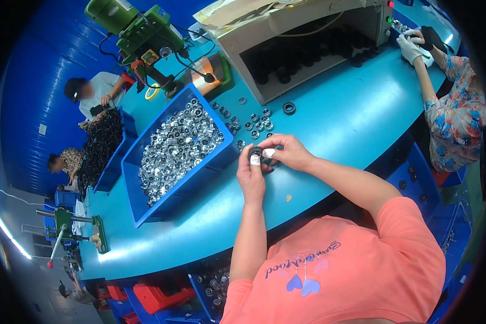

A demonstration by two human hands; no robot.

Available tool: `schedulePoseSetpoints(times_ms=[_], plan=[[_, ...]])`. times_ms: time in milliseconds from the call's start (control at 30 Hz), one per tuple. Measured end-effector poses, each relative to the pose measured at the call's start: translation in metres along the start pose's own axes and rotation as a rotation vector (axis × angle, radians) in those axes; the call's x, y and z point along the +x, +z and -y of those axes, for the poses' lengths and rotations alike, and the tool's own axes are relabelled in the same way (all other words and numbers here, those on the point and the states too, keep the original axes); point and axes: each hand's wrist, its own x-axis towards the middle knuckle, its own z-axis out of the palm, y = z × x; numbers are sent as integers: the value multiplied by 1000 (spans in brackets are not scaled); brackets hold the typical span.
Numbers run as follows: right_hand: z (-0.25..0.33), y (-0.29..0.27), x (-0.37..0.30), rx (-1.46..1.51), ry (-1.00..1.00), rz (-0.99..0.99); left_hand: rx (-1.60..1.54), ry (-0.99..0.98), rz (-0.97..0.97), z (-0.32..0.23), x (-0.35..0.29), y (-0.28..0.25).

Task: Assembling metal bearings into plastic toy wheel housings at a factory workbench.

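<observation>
Over the near edge of the table, my left hand (249, 170) is closed round a small black ring-shaped part (257, 152). My right hand (290, 153) meets it from the other side, fingers bent in and pinching at the same part. White wrapping covers a digit on each hand. Just beyond my hands lie several loose silver metal hubs (259, 125), and a separate black ring (289, 108) rests a bit farther off. Left of my hands stands a blue bin (173, 195) heaped with silver metal hubs (181, 143). My fingers partly hide the held part.
A beige open-fronted box (237, 65) with black rings inside stands at the back. Green presses stand at the far left (146, 38) and left end (65, 227) of the turquoise table (351, 102). Co-workers sit at the right (459, 113) and far left (100, 89).
</observation>
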Motion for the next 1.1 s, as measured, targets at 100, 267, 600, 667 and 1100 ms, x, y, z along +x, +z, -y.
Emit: schedulePoseSetpoints(times_ms=[100, 267, 600, 667, 1100], plan=[[-6, -4, -2, -183, -118, 18, 78, 21, -34, 3, 0, 0], [4, -3, -2, -144, 27, 29, -14, -77, 3, 3, 1, -2], [-5, -8, 6, 185, 177, 75, 314, 156, 78, 2, -5, 8], [-11, -12, 7, 211, 178, 69, 495, 292, 64, 6, -5, 9], [5, -14, 7, 194, 245, 91, 258, 134, 31, 1, -7, 10]])
